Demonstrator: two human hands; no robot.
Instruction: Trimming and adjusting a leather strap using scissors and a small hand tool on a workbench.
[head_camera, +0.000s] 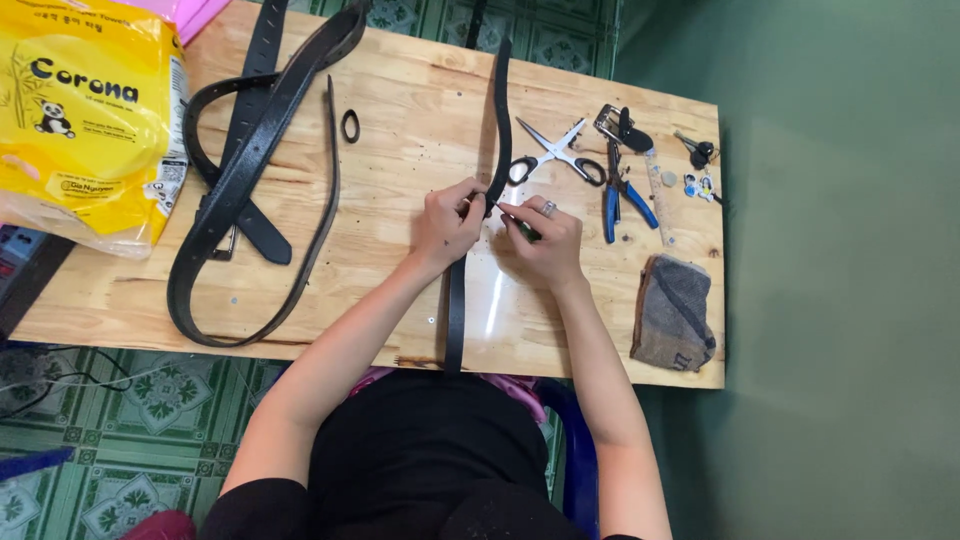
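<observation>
Both hands meet at the middle of the wooden table (400, 110). The left hand (447, 225) has thumb and fingers pinched shut on a black belt strap (497, 130), gripping it right where the strap bends. The right hand (545, 240), ring on one finger, is curled tight round a thin green-handled tool (522, 228), its tip pointing at the strap just beside the left fingertips. The hands nearly touch.

The strap runs from the table's 12 o'clock edge down through the grip to the 6 o'clock edge, in front of the person.

At 10 o'clock a soft yellow plastic package (85, 120) with black lettering and a small panda picture overhangs the left edge; a pink thing pokes out above it. Between package and hands lies a tangle of black belts (245, 180), with a small black loop (350, 126) just above them.

At 2 o'clock from the hands: scissors (555, 155), blue-handled pliers (620, 195), a metal buckle (620, 128), keys (697, 150) near the right edge. At 4 o'clock a grey cloth pouch (673, 312) sits close to the corner.

Open board shows between the belts and the left forearm, and between the right forearm and the pouch.
</observation>
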